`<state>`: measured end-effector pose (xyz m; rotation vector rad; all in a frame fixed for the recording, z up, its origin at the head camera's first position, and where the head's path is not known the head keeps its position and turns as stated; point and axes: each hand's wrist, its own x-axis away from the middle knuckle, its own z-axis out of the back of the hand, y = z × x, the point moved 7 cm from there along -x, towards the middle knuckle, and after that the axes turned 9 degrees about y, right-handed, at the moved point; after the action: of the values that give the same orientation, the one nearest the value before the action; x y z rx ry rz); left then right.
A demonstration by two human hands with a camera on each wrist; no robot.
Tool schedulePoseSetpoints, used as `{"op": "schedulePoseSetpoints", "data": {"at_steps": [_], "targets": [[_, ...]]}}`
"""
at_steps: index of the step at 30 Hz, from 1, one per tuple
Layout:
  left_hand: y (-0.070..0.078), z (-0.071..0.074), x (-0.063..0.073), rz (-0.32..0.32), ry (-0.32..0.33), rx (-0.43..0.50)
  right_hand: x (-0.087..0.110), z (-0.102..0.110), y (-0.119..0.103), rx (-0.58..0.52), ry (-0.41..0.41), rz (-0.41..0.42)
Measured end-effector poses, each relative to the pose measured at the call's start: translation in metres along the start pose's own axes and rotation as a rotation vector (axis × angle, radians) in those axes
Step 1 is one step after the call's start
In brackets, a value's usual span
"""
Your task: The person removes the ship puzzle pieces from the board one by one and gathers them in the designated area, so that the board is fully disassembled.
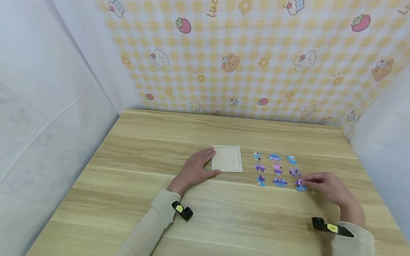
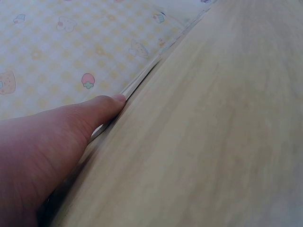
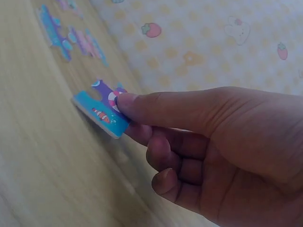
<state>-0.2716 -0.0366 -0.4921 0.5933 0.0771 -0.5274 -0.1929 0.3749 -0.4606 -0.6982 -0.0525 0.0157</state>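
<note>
My right hand (image 1: 326, 186) pinches a jigsaw puzzle piece (image 3: 102, 111) between thumb and forefinger. Blue and purple, this piece carries a small orange striped fish and a ring, and looks tilted up from the table in the right wrist view. The other fingers of that hand curl in beneath. A square, pale wooden puzzle tray (image 1: 226, 160) with a raised rim lies flat on the table. My left hand (image 1: 196, 169) grips it from its left side, fingers at the upper left corner and thumb at the lower edge. In the left wrist view the thumb (image 2: 106, 109) covers part of the rim.
Several more colourful puzzle pieces (image 1: 277, 168) lie spaced in rows right of the tray, on the wood-grain table (image 1: 243, 217). A yellow checked cloth (image 1: 198, 53) hangs behind the table's back edge. White sheets (image 1: 48, 99) hang at both sides.
</note>
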Motion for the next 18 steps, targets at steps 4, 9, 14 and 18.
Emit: {"op": "schedulePoseSetpoints", "data": {"at_steps": [4, 9, 14, 18], "targets": [[-0.0011, -0.0009, -0.0003, -0.001, 0.002, -0.012, -0.0036, -0.0040, 0.0024, 0.019, -0.008, -0.009], [-0.0016, -0.0014, -0.0008, -0.005, 0.008, -0.009, -0.0054, -0.0059, 0.0033, 0.029, -0.007, -0.002], [-0.0024, -0.0022, -0.0015, -0.004, 0.006, -0.013, -0.0062, -0.0077, 0.0028, 0.033, -0.013, 0.018], [-0.0033, -0.0026, -0.0020, -0.001, 0.006, -0.021, -0.0063, -0.0083, 0.0037, 0.031, -0.023, 0.015]]}}
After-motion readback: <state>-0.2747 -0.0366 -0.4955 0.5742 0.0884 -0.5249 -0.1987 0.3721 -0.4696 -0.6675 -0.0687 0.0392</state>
